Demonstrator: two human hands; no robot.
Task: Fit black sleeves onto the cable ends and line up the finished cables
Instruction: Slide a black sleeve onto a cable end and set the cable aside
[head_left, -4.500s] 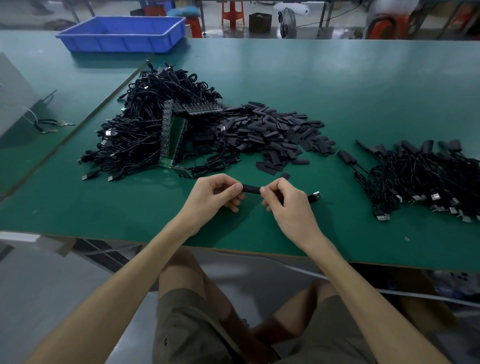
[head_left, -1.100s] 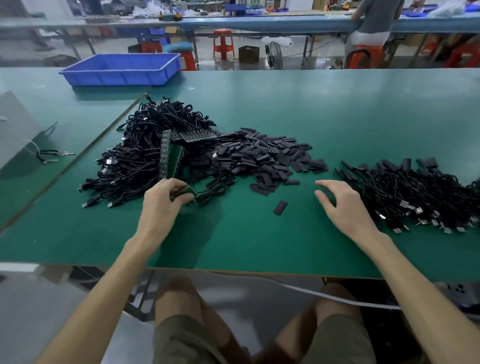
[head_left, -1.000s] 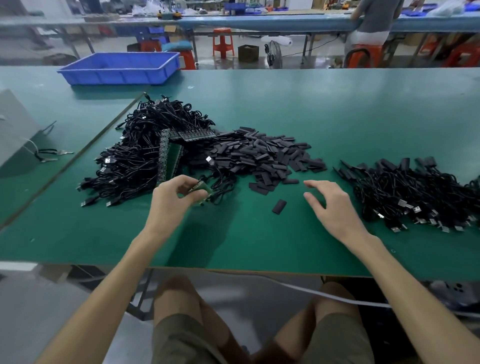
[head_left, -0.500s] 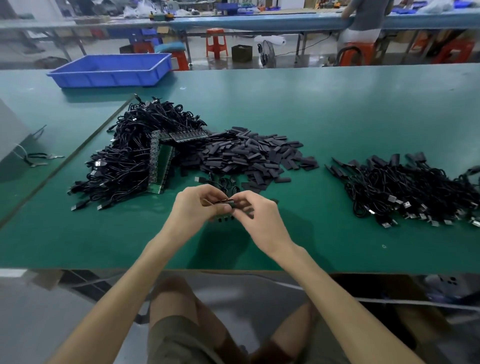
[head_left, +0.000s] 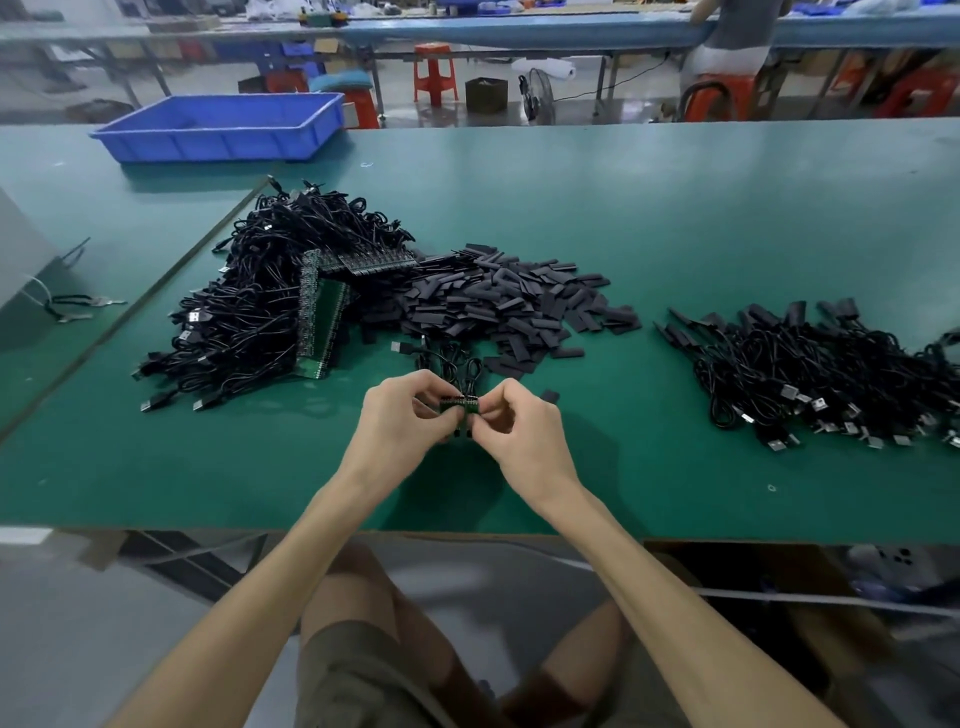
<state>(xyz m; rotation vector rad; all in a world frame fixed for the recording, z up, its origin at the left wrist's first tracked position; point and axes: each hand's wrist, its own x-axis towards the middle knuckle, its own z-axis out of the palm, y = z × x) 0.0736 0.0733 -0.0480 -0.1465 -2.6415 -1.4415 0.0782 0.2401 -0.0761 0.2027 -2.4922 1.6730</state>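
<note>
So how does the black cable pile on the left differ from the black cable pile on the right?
The left pile of black cables is heaped high and tangled, with green circuit board strips lying in it; the right pile of black cables lies flatter and roughly lined up. The right pile's far ends wear black sleeves; on the left pile none show. Both have metal USB plugs and rest on the green table.

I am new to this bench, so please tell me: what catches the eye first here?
Two bare hands, left hand and right hand, pinch a small green circuit board at centre. Behind them lies a heap of black sleeves, with tangled black cables to its left. A blue tray sits far left.
</note>
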